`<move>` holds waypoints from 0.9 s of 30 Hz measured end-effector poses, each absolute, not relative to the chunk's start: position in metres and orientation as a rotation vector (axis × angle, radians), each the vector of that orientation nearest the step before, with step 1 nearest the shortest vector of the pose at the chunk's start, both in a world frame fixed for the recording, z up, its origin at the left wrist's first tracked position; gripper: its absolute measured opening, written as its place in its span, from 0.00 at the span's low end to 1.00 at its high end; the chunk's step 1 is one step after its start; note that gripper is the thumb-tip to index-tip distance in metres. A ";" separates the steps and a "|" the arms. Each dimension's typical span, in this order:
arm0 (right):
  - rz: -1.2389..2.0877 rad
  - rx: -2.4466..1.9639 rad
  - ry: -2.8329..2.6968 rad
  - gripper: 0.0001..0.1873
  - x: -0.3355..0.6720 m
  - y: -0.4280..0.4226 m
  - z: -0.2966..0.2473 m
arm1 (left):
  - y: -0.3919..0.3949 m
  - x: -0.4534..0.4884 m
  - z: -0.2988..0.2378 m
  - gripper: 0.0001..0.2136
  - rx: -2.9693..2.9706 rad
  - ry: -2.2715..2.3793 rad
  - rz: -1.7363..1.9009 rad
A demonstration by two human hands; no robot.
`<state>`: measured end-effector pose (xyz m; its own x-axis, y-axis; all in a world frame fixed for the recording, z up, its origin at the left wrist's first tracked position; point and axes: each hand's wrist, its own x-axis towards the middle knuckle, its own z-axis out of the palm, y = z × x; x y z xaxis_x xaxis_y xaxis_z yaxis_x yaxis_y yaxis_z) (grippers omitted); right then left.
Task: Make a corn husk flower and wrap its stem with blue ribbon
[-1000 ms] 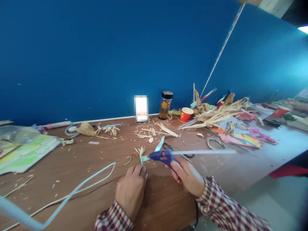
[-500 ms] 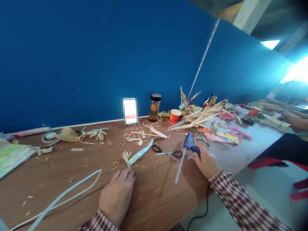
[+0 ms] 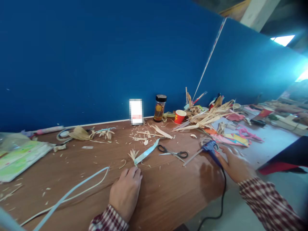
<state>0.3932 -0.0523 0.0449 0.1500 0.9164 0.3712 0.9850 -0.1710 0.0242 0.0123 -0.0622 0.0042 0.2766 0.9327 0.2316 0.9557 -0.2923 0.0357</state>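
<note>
Pinching husk flower [image 3: 132, 154] with blue ribbon [image 3: 147, 153]: left hand [image 3: 126, 192]. Spread beside glue gun [image 3: 210, 147]: right hand [image 3: 237, 166]. Step, seemingly: set-down; next needs steady release.

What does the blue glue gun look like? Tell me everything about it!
The glue gun is blue and looks like plastic. A straight, pale, cloudy stick juts from it toward the near left. A black cord trails from its handle end past the table's edge. It's on the brown table or just above; I can't tell which. The right hand is right at its handle, maybe touching.
</note>
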 end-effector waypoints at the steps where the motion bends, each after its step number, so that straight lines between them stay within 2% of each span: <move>1: -0.429 -2.093 -1.845 0.19 0.378 -0.055 0.055 | -0.062 0.012 0.005 0.13 -2.421 -1.796 -0.311; 5: 0.050 -1.508 -2.054 0.12 0.282 -0.048 0.076 | -0.061 0.012 0.005 0.13 -2.420 -1.795 -0.323; 9: 0.156 -1.179 -2.316 0.12 0.187 -0.010 0.053 | -0.061 0.012 0.005 0.13 -2.442 -1.795 -0.353; 13: 0.240 -1.172 -2.501 0.09 0.150 0.026 0.027 | -0.059 0.009 0.007 0.13 -2.511 -1.856 -0.496; 18: 0.422 -1.183 -2.476 0.10 0.155 0.038 0.017 | -0.041 -0.010 0.008 0.13 -2.538 -2.064 -1.049; 23: 0.521 -1.155 -2.336 0.10 0.159 0.035 0.012 | -0.010 -0.019 0.008 0.12 -2.287 -2.882 -1.571; 27: 0.550 -1.051 -2.294 0.09 0.159 0.035 0.009 | 0.006 -0.013 0.011 0.14 -2.234 -3.001 -1.745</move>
